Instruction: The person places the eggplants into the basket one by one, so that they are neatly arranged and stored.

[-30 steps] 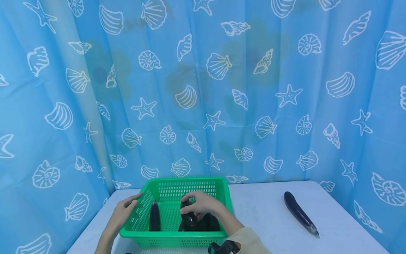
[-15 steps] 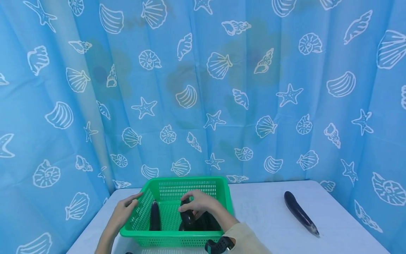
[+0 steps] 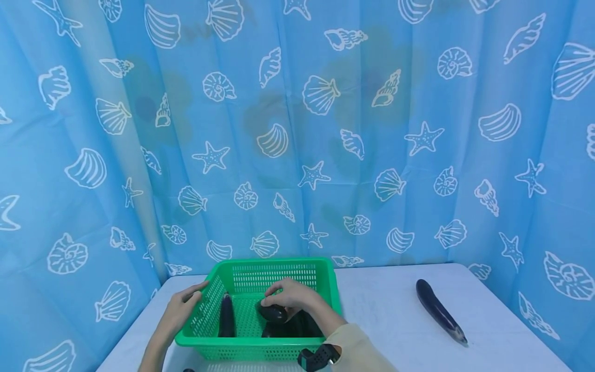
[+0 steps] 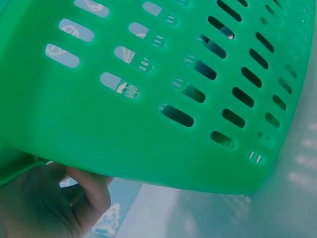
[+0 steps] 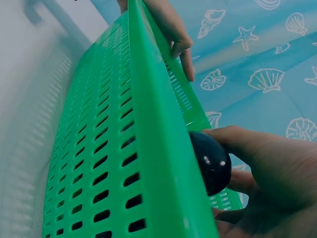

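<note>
A green perforated basket [image 3: 260, 342] stands on the white table. Its left rim is gripped by my left hand [image 3: 178, 310], whose bent fingers [image 4: 94, 191] show at the rim in the left wrist view. Inside the basket, my right hand [image 3: 293, 299] holds a dark, glossy eggplant [image 3: 274, 313] between thumb and fingers, its rounded end [image 5: 213, 166] facing the right wrist camera. More dark eggplants [image 3: 290, 328] lie beneath it, partly hidden by the hand and front rim. Along the basket's left side lies another slim eggplant [image 3: 226, 318].
To the right, a long eggplant [image 3: 439, 310] lies alone on the table [image 3: 381, 310]. A blue curtain [image 3: 297, 155] with white shell prints hangs behind and at both sides. At the bottom edge, a small dark tip [image 3: 188, 370] shows in front of the basket.
The eggplant in my right hand has tipped from steeply upright to nearly flat, lower in the basket. My left hand and the basket have stayed in place.
</note>
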Demonstrator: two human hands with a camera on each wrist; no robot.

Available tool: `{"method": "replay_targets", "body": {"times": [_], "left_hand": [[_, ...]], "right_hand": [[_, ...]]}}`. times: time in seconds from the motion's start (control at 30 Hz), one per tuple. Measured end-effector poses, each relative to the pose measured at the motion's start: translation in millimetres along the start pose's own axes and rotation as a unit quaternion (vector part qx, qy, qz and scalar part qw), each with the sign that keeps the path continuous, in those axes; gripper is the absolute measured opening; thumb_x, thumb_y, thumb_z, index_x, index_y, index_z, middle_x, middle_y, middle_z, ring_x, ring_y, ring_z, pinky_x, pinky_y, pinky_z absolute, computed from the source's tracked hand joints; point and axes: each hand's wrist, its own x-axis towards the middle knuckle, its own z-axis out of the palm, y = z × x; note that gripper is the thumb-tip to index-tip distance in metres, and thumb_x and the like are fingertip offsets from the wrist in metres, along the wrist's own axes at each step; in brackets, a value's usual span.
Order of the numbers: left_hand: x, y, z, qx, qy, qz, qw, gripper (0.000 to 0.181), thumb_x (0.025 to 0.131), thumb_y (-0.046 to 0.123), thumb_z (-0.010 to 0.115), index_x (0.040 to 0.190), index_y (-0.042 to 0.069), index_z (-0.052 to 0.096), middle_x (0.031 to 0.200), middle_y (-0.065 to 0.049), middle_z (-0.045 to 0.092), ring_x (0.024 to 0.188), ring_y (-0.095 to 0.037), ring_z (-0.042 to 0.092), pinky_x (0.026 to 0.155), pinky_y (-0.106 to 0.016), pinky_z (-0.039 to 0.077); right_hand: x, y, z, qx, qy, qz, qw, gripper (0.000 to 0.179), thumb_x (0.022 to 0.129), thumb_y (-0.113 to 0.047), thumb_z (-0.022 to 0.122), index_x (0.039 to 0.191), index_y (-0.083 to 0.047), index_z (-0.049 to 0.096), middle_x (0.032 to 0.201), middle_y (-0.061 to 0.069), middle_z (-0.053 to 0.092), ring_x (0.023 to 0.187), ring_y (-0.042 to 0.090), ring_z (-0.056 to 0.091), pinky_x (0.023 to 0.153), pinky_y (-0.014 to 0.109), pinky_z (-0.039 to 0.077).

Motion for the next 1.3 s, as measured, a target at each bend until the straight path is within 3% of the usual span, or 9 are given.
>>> {"method": "replay_targets", "body": {"times": [0.37,0.7,1.03,1.3], "left_hand": [[-0.9,-0.4,-1.0,-0.008,0.000,0.003,1.0000,0.046,0.101,0.023,0.039,0.145,0.014,0.049,0.149,-0.024,0.045,0.133,-0.047,0.045,0.105,-0.061,0.038],[1.4,-1.1,0.5,-0.005,-0.002,-0.007,1.0000,0.047,0.100,0.024,0.040,0.146,0.014,0.048,0.150,-0.024,0.044,0.134,-0.047,0.044,0.105,-0.063,0.037],[1.5,0.3,-0.3,0.003,0.000,-0.012,0.9999,0.048,0.100,0.025,0.041,0.146,0.013,0.048,0.148,-0.025,0.046,0.131,-0.047,0.047,0.104,-0.062,0.039],[2.1,-1.3,0.0,-0.002,-0.003,-0.010,0.9999,0.048,0.100,0.025,0.041,0.146,0.013,0.048,0.148,-0.026,0.045,0.132,-0.047,0.046,0.103,-0.062,0.039]], "right_hand": [[-1.0,-2,0,0.022,-0.004,0.013,0.9997,0.039,0.089,-0.024,0.072,0.122,-0.005,0.065,0.107,0.018,0.060,0.079,0.030,0.069,0.065,0.043,0.060],[-4.0,-3,-7,0.023,-0.027,0.023,0.9991,0.042,0.090,-0.029,0.071,0.126,-0.009,0.063,0.105,0.022,0.065,0.064,0.023,0.070,0.065,0.039,0.060],[-14.1,-6,-17,0.001,-0.034,0.001,0.9994,0.044,0.090,-0.032,0.070,0.128,-0.011,0.062,0.103,0.022,0.065,0.079,0.036,0.072,0.067,0.042,0.059],[-20.2,-3,-26,-0.011,-0.039,-0.015,0.9991,0.042,0.090,-0.033,0.069,0.127,-0.013,0.063,0.106,0.020,0.067,0.083,0.039,0.071,0.067,0.044,0.059]]}}
